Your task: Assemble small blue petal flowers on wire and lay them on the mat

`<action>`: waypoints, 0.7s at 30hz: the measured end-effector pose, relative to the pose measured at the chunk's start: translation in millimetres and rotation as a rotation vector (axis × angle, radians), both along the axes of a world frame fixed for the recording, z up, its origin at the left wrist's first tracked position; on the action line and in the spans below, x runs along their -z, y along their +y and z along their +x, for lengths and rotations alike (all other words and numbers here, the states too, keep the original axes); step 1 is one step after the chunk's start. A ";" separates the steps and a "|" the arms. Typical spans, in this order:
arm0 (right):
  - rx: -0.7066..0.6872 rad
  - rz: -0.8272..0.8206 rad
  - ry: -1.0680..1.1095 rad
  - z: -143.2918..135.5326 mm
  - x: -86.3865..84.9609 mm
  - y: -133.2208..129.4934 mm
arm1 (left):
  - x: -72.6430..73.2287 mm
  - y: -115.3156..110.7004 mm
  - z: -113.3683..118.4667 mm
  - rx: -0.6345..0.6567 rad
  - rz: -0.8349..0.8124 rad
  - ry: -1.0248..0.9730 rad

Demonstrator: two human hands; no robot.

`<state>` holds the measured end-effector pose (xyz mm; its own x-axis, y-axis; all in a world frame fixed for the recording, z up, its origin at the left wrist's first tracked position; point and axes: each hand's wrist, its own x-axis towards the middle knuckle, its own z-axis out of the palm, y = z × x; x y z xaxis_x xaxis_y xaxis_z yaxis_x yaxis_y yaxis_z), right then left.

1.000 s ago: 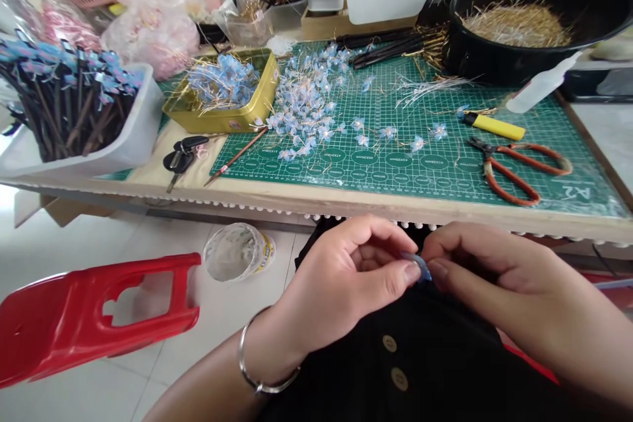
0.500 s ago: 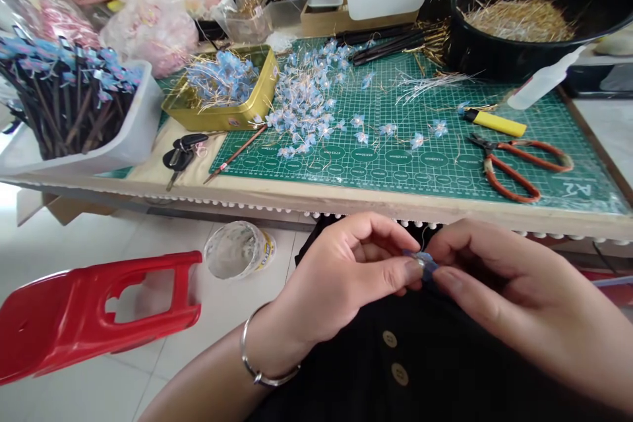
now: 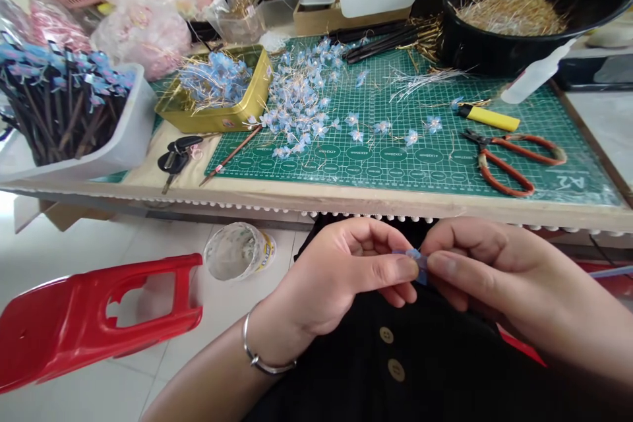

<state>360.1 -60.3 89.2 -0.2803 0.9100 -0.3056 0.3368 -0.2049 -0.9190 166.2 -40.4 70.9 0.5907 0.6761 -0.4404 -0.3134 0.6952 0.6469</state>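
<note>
At lower centre, the left hand (image 3: pixel 336 277) and right hand (image 3: pixel 499 270) pinch one flower (image 3: pixel 422 266), seemingly unfinished; loose blossoms (image 3: pixel 297 109) wait mid-frame; tipped sticks (image 3: pixel 64 115), left, look done.

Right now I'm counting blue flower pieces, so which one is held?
The blue piece pinched by the left hand and right hand, over the black clothing; the loose blue flowers lie on the green mat or in the gold tin.
</note>
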 end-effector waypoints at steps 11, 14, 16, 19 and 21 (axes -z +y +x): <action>0.001 0.368 -0.197 0.5 -0.5 -3.4 | 6.2 -1.1 -0.6 -0.035 -0.068 -0.072; 0.001 0.622 -0.328 0.2 1.3 -6.1 | 5.9 -2.5 -0.4 -0.055 -0.021 -0.072; 0.003 0.867 -0.458 2.9 3.5 -8.5 | 5.2 -3.7 -0.5 -0.063 0.024 -0.050; -0.091 1.062 -0.582 8.9 6.8 -9.8 | 2.2 -6.7 -1.9 -0.034 0.119 0.023; -0.200 0.996 -0.566 12.0 8.3 -8.3 | -1.0 -9.4 -3.8 0.004 0.172 0.097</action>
